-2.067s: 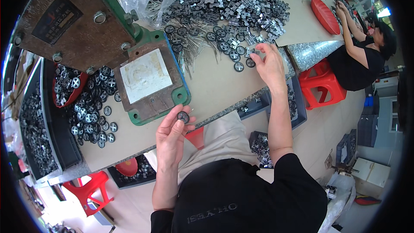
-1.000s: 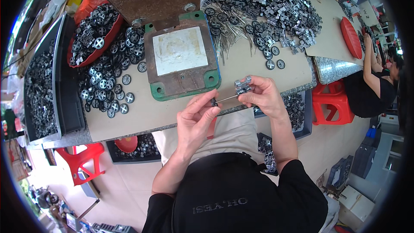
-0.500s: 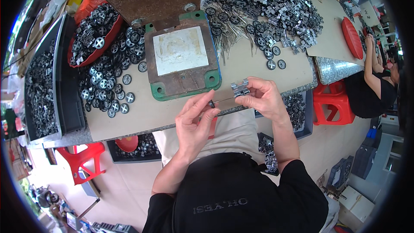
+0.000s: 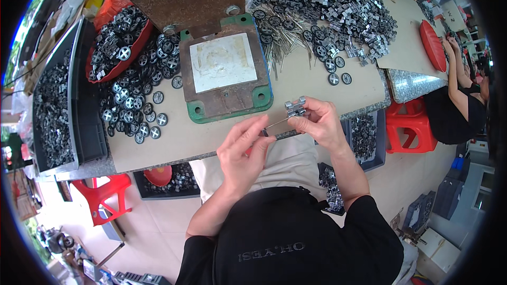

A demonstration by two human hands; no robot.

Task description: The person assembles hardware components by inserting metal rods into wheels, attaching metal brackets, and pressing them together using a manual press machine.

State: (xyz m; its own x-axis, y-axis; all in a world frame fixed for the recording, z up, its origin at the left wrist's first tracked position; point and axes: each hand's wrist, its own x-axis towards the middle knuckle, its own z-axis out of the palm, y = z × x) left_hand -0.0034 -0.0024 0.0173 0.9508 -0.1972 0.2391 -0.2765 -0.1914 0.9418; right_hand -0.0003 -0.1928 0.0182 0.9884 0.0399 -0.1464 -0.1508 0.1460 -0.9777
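My left hand point(image 4: 243, 153) is closed in a pinch on a small black wheel point(image 4: 264, 132), mostly hidden by the fingers. A thin metal rod point(image 4: 277, 122) runs from that wheel to my right hand point(image 4: 322, 126). Between the thumb and fingers of the right hand is a small grey metal-looking block point(image 4: 296, 107) with notched ends, and the rod meets its near side. Both hands are held just over the table's front edge, nearer than the green-edged press base point(image 4: 227, 105) with its white pad point(image 4: 222, 63).
Loose black wheels point(image 4: 129, 103) lie left of the press, beside a red basket point(image 4: 134, 55) and a dark bin point(image 4: 79, 142). Thin rods point(image 4: 280, 47) and a heap of grey blocks point(image 4: 338, 5) lie to the right. A co-worker point(image 4: 454, 105) sits far right, near red stools point(image 4: 409, 126).
My left fingers have closed further over the wheel and turned slightly, so less of it shows. The right hand still holds the block in nearly the same place.
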